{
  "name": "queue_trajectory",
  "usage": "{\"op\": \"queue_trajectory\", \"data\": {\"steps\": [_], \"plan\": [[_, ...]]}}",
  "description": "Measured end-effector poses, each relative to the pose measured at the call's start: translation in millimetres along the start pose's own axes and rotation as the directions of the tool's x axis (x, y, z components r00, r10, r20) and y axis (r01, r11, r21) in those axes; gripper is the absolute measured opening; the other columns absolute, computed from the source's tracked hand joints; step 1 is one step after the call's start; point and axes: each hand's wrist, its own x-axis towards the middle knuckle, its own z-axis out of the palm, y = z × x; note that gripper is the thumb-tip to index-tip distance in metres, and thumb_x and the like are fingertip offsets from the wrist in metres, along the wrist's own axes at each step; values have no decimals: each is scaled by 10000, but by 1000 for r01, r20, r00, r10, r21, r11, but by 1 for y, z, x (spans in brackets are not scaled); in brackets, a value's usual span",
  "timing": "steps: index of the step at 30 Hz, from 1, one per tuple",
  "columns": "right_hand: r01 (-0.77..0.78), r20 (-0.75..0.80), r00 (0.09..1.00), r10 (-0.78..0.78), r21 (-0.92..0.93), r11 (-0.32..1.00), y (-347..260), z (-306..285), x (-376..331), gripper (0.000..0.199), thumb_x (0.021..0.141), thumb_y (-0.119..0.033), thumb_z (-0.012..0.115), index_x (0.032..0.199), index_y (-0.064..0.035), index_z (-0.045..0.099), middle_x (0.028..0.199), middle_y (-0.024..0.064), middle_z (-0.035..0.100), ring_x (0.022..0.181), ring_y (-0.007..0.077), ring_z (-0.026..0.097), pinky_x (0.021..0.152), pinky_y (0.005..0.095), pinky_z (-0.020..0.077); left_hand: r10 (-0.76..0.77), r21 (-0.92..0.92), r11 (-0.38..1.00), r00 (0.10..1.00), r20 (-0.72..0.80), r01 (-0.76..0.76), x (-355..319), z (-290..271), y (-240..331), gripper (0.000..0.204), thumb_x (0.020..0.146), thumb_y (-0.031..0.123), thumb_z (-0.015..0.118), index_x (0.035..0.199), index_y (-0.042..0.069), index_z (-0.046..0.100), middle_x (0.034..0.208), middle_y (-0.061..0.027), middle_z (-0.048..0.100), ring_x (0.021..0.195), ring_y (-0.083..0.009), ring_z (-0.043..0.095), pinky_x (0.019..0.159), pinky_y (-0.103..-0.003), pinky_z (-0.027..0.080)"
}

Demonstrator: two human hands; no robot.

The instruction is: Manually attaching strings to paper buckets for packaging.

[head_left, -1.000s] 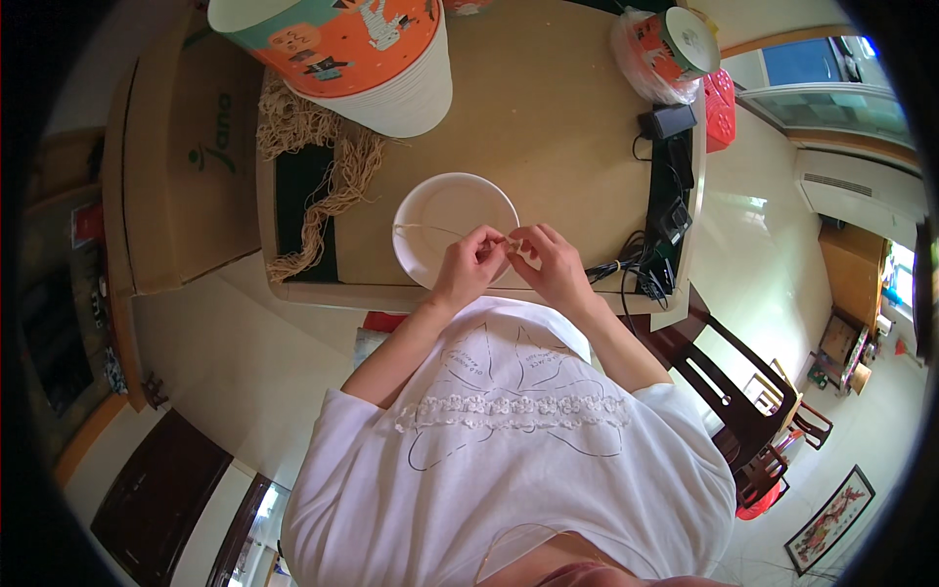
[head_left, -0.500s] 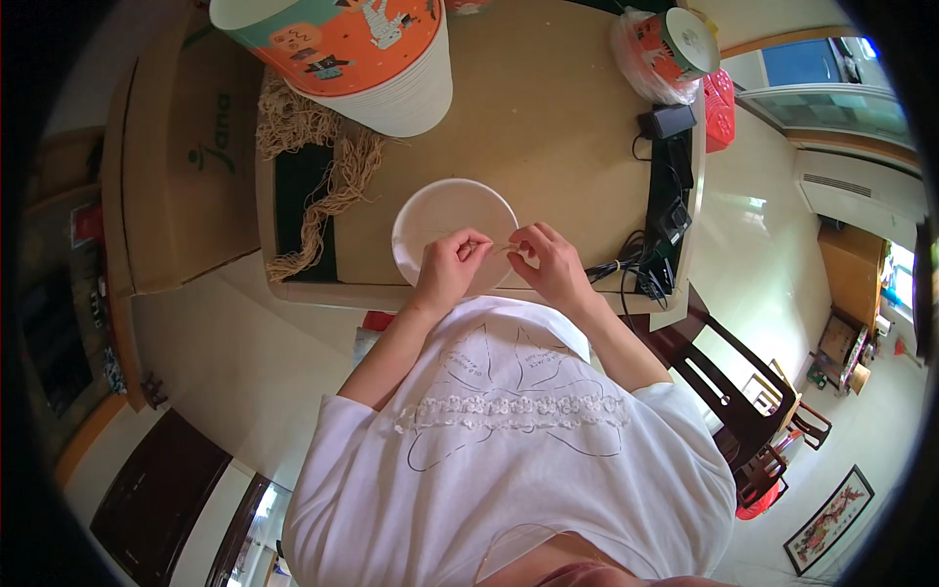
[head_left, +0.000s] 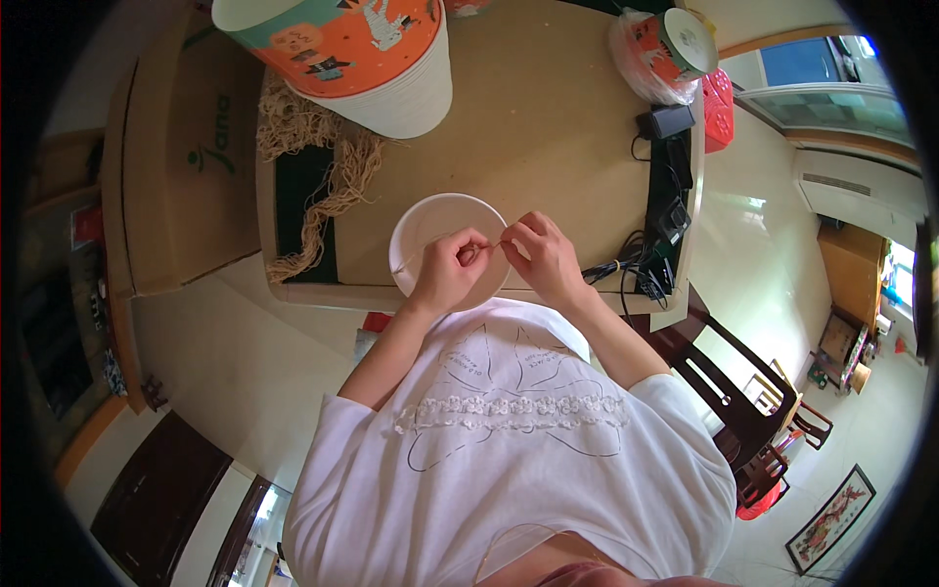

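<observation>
Between my two hands runs a thin tan string (head_left: 496, 244), pinched on both sides. My left hand (head_left: 452, 271) is closed on it, fingers curled against the thumb, above a white round tub (head_left: 416, 214) at the table's near edge. Just to the right, the thumb and fingertips of my right hand (head_left: 544, 260) are pinched on the string close to the left fingertips. A tan strand also shows across the tub's left side, running toward my left hand. Part of the tub is hidden under my hands.
A bundle of tan twine (head_left: 347, 176) lies on the left of the table, beside a stack of orange-and-green paper buckets (head_left: 391, 93). A printed paper cup (head_left: 685, 44) in plastic stands far right. Black adapters and cables (head_left: 641, 259) line the right edge. A cardboard box (head_left: 186, 176) stands left.
My right hand has moved slightly left and up, and the fingertips of both hands are closer together. The tub has shifted a little toward me.
</observation>
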Motion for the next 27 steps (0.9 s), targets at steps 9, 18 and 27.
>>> {"op": "queue_trajectory", "data": {"steps": [9, 18, 27], "plan": [[-62, -18, 998, 62, -4, 998, -4, 5, 6, 123, 747, -74, 671, 849, -89, 604, 874, 85, 565, 813, 278, 588, 668, 383, 511, 31, 51, 998, 997, -68, -27, -2, 3, 0, 78, 788, 44, 666, 776, 8, 598, 583, -64, 498, 509, -134, 461, 489, -294, 379], [39, 21, 999, -38, -28, 999, 2, -2, 8, 87, 750, -63, 658, 816, -91, 608, 900, 78, 566, 840, 272, 584, 683, 379, 506, 78, 188, 980, 995, -56, -66, 0, -6, 15, 79, 777, 58, 677, 763, 23, 607, 634, -103, 569, 535, -216, 542, 515, -335, 426], [-54, 65, 996, 54, -3, 999, 4, 5, 0, 163, 794, -69, 622, 948, -83, 570, 891, 114, 584, 798, 300, 609, 662, 397, 515, 136, 301, 950, 980, -148, -86, 9, -4, -4, 91, 777, 58, 662, 729, 33, 589, 612, -94, 551, 552, -236, 545, 519, -362, 423]]}}
